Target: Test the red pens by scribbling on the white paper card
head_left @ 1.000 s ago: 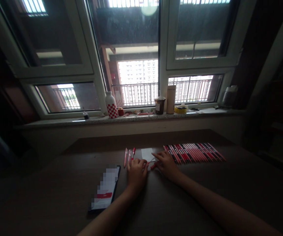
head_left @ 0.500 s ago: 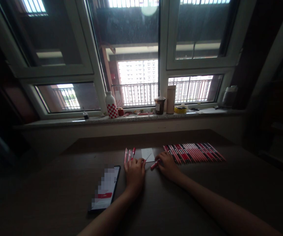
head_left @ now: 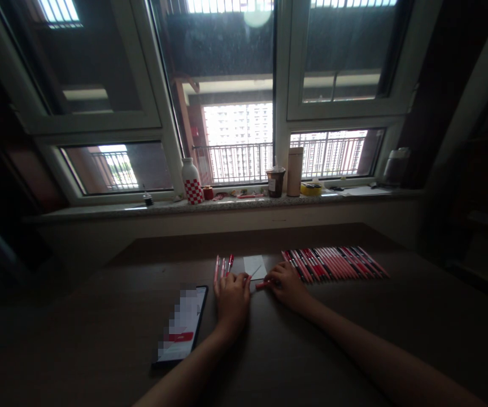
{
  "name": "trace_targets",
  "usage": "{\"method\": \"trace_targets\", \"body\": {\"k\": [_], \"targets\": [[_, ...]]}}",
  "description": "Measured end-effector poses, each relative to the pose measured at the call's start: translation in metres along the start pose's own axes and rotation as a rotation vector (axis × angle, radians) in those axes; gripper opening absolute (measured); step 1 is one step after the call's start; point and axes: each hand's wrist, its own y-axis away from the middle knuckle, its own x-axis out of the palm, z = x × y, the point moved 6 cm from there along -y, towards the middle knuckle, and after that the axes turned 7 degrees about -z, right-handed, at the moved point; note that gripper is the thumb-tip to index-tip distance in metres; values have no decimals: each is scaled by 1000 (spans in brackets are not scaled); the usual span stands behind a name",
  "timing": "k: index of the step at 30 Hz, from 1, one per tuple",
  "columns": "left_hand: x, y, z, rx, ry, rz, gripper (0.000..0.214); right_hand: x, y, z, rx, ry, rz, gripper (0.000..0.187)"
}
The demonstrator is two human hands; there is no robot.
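Observation:
My left hand (head_left: pixel 232 291) rests closed on the table, and a thin, pale refill-like stick (head_left: pixel 256 272) pokes out from its fingertips. What else those fingers cover is hidden. Just right of it, my right hand (head_left: pixel 287 284) pinches a short pink pen part (head_left: pixel 261 286), its near end pointing toward my left hand. A few pink and red pen pieces (head_left: pixel 216 267) lie beyond my left fingers. Between and behind the hands is a small white paper (head_left: pixel 252 262). Beside my right hand stretches a neat row of pink, red and black pens (head_left: pixel 332 264).
A phone (head_left: pixel 182 333) with a lit screen lies left of my left forearm on the dark table (head_left: pixel 100 316). Along the windowsill (head_left: pixel 235 204) stand a checkered bottle (head_left: pixel 192 183), a drink cup (head_left: pixel 275 182), a tan box (head_left: pixel 295 171) and a yellow tape roll (head_left: pixel 310 189).
My right hand has turned the pink pen part from slanted to nearly level and shifted it slightly left, closer to my left hand. The left hand has barely moved.

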Motion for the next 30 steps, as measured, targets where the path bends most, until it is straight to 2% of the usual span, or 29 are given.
{"method": "trace_targets", "body": {"k": [10,16,30], "targets": [[-1,-1,-1,-17,-2,16,30,3,0,-2,-17,-29,10,6],[-1,-1,0,-7,-10,1,29,2,0,-4,-30,-21,-48,18],[3,-1,1,-9,14,15,26,-5,-1,-11,69,22,-151,22]]}}
